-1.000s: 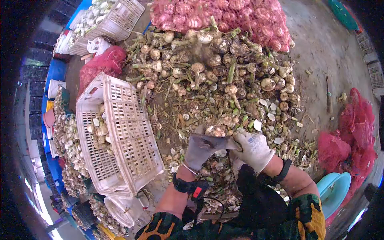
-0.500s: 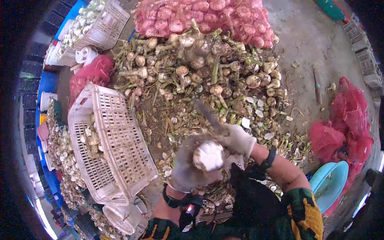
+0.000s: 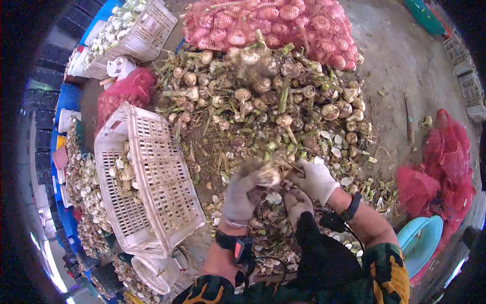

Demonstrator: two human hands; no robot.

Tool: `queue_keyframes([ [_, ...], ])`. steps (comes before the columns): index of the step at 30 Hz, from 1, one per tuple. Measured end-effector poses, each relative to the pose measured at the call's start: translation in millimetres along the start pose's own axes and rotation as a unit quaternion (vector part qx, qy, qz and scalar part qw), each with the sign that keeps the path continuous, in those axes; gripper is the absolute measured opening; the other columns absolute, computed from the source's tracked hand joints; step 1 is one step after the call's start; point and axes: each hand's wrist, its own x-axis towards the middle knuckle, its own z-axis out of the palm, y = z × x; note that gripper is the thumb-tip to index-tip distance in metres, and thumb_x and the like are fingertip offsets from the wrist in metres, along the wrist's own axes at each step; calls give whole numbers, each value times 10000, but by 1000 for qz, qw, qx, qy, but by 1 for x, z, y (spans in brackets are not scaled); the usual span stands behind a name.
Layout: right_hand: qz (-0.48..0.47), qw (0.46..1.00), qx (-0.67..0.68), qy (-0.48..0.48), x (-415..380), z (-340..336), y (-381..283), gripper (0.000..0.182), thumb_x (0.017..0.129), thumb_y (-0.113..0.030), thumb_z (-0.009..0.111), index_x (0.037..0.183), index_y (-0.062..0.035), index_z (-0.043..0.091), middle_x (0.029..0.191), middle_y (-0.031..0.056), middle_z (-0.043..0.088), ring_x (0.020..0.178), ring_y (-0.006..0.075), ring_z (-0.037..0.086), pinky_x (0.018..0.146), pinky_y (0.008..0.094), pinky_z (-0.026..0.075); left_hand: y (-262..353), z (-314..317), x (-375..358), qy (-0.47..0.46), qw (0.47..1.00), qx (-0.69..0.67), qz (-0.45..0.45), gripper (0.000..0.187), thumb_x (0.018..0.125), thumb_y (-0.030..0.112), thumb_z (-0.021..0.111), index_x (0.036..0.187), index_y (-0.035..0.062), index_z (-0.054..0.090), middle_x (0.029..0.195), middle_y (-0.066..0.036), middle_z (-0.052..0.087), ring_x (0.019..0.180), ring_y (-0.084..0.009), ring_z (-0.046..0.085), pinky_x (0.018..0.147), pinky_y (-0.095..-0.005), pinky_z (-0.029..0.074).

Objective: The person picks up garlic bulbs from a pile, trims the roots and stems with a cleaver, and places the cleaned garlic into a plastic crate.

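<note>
My left hand (image 3: pixel 239 200), in a pale, soiled glove, is closed around a garlic bulb (image 3: pixel 268 175). The bulb is smeared by motion, and its stem end points up and away from me. My right hand (image 3: pixel 316 183), also gloved, is closed on a knife (image 3: pixel 295 166) just right of the bulb. Only a thin, blurred part of the knife shows; its handle is hidden in the fist. Below both hands lie loose peelings and trimmed scraps (image 3: pixel 273 197). Ahead spreads a heap of untrimmed garlic (image 3: pixel 243 96) with stems and roots.
A tilted white plastic crate (image 3: pixel 164 177) at left holds some bulbs. Behind the heap lies a full red mesh sack (image 3: pixel 273 25). Empty-looking red netting (image 3: pixel 438 167) and a turquoise basin (image 3: pixel 420 243) are at right. Another crate of garlic (image 3: pixel 136 38) stands far left.
The bulb has turned: its white cut face pointed up at me before, and now its stem side shows. The right hand and knife have shifted slightly right and down, and the blade no longer points away.
</note>
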Motion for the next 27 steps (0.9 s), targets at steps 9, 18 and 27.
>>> queue_keyframes([
  [9,34,961,248,118,25,11,29,331,808,-262,697,975,10,610,706,138,641,645,183,592,638,351,477,79,-48,30,186,974,21,129,427,900,240,593,1269,49,495,1158,-91,580,1040,-237,562,943,-364,445],
  [18,71,921,365,116,57,0,31,260,839,-205,673,978,6,613,818,25,649,742,77,530,690,277,468,-31,-47,248,173,703,673,149,543,796,106,596,1284,-36,405,1078,-255,532,1024,-440,522,919,-442,433],
  [27,58,939,328,87,61,-3,18,250,843,-180,668,972,23,603,791,-10,636,714,61,512,651,273,465,-22,-55,230,105,680,718,103,594,782,65,577,1350,50,407,1175,-226,541,954,-351,611,807,-431,503],
])
